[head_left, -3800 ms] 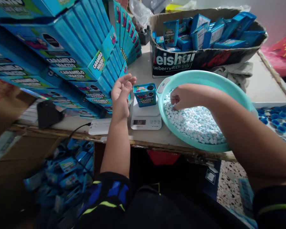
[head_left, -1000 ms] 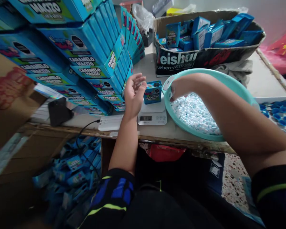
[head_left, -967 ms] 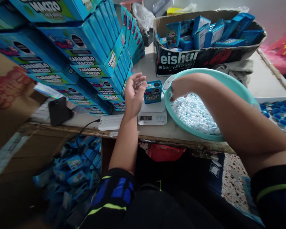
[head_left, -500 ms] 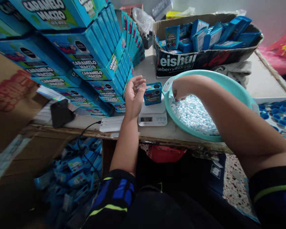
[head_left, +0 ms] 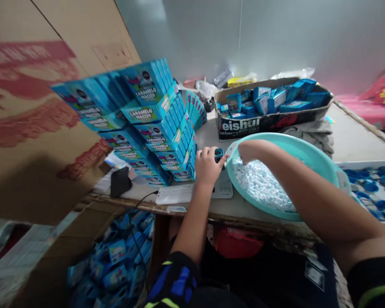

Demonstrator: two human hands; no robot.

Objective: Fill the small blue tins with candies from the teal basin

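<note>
My left hand (head_left: 208,165) is wrapped round a small blue candy box (head_left: 218,154), its thumb on the right side and its fingers on the left. The box's open top shows between them; the rest is hidden. Below is a white digital scale (head_left: 223,190), partly covered by my hand and wrist. My right hand (head_left: 248,152) reaches over the rim of a turquoise basin (head_left: 314,149), fingers curled down at the small white and pale blue candies (head_left: 263,186). What those fingers hold, if anything, is hidden.
Stacked blue candy boxes (head_left: 154,115) rise on the left. Behind the basin stands a cardboard tray (head_left: 240,130) of small blue boxes. A white tray (head_left: 365,164) with blue caps is at right. A cable (head_left: 144,197) hangs over the table edge above a carton of blue boxes (head_left: 118,252).
My left hand has gone from open beside the candy box to closed around it. My right hand stays at the candies. The camera view has tilted up and shifted left.
</note>
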